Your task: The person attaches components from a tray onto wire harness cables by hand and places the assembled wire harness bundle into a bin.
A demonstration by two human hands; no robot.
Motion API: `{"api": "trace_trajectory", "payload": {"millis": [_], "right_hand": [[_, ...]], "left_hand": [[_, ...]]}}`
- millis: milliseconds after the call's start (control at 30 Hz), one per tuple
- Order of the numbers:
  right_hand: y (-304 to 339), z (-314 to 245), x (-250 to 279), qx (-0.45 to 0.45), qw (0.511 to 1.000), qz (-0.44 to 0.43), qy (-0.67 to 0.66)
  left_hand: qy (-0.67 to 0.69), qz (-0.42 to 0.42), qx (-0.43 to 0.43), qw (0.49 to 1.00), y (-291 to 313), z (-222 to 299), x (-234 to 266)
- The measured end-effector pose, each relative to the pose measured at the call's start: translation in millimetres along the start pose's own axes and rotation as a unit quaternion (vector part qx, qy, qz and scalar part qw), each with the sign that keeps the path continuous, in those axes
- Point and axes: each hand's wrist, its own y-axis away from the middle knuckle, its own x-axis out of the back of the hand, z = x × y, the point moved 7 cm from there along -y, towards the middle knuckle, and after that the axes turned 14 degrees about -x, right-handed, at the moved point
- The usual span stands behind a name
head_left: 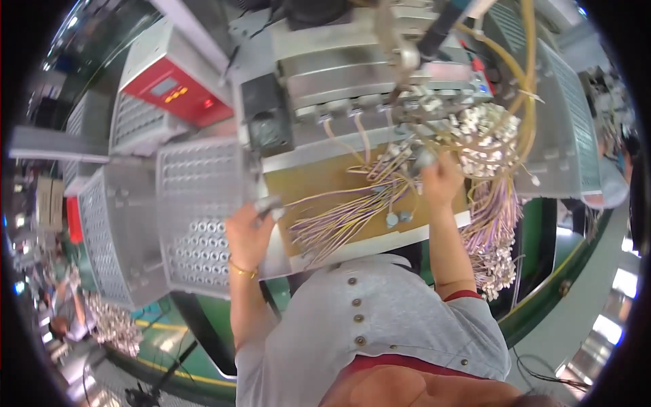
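Note:
My left hand [248, 236], a gold bracelet on its wrist, is at the left edge of a brown work board [305, 180]. Its thumb and fingers are closed on a small grey part [268, 205]; a wire runs from near this part toward the board's middle. Across the board lies a bundle of purple, yellow and white wires [339, 222]. At the bundle's right end my right hand [442, 180] has its fingers closed around something blurred and grey that I cannot make out. Small grey round pieces [392, 220] rest beside the wires.
White connectors [485, 136] with purple wires are heaped at right. A perforated grey tray [203, 210] stands at left, nearer than a red-fronted control box [173, 91]. Behind the board is a metal fixture [339, 81] with plugged leads. A yellowish hose [525, 68] hangs at upper right.

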Motion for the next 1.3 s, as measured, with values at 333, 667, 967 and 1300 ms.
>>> {"api": "trace_trajectory", "payload": {"millis": [333, 667, 967, 1300], "right_hand": [[69.4, -88.4, -123.3, 0.21, 0.9, -0.378, -0.053], [43.9, -72.5, -116.5, 0.044, 0.924, -0.359, -0.128], [21.5, -66.8, -107.3, 0.032, 0.943, -0.31, -0.121], [52.0, -83.6, -94.3, 0.08, 0.909, -0.36, -0.192]], "left_hand": [[-0.246, 0.089, -0.039, 0.965, 36.8, -60.5, 28.1], [-0.553, 0.118, 0.234, 0.791, 127.6, -195.5, 124.8], [0.237, 0.282, 0.167, 0.914, 66.9, -113.7, 71.0], [0.474, 0.104, 0.131, 0.864, 4.1, 6.1, -56.5]]}}
